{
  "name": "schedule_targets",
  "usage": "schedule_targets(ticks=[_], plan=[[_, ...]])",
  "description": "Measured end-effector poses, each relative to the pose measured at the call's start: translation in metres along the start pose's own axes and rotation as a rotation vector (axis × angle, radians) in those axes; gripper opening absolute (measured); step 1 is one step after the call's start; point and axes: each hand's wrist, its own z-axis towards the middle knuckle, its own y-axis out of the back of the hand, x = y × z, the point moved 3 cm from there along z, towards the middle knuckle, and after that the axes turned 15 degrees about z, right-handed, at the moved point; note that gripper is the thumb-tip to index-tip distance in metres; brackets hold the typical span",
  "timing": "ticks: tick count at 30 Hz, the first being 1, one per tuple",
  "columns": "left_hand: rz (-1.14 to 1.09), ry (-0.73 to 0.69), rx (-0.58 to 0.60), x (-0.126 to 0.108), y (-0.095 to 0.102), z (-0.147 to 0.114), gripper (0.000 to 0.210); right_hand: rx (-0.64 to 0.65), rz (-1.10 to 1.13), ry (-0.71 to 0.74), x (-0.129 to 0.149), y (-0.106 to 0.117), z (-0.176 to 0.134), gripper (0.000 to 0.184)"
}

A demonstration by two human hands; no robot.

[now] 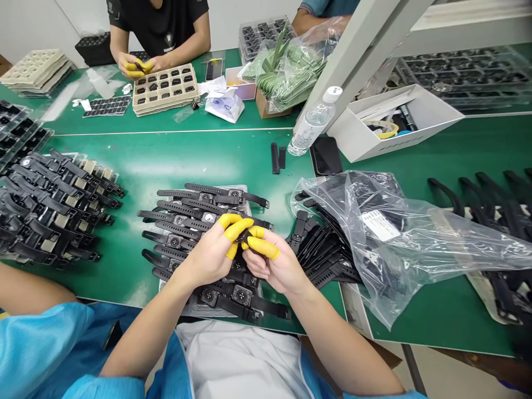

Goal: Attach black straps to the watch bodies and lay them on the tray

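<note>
My left hand (214, 249) and my right hand (272, 257), both with yellow finger cots, meet over the green bench. Between their closed fingertips is a small black smartwatch (245, 237), mostly covered, so I cannot tell whether a strap is joined to it. Below them, a clear tray (199, 307) bears rows of black smartwatches (242, 296) with straps, several with their round sensor backs up. To the right of my right hand, loose black watch straps (328, 255) spill from a clear plastic bag (399, 249).
Strapped watches (54, 205) are stacked at left. Two strap pieces (275, 158), a water bottle (313, 122), a phone (326, 156) and a white box (394, 124) stand ahead. Across the bench, a co-worker's yellow-tipped hands (137, 67) work above a beige tray (164, 102). A blue sleeve (41, 343) is close at left.
</note>
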Motion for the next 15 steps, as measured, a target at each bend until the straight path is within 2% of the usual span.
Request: schedule_targets(ticks=[4, 10, 15], plan=[[0.027, -0.053, 0.044, -0.0025, 0.0036, 0.0001, 0.05, -0.016, 0.004, -0.018, 0.0025, 0.0001, -0.0006, 0.033], [0.291, -0.092, 0.057, -0.0048, 0.0041, 0.0002, 0.043, -0.04, -0.084, -0.053, 0.0047, 0.0013, -0.0003, 0.035], [0.091, -0.099, 0.063, -0.0054, 0.0088, 0.0036, 0.041, 0.0, -0.143, -0.007, 0.0021, 0.0022, -0.0012, 0.034]])
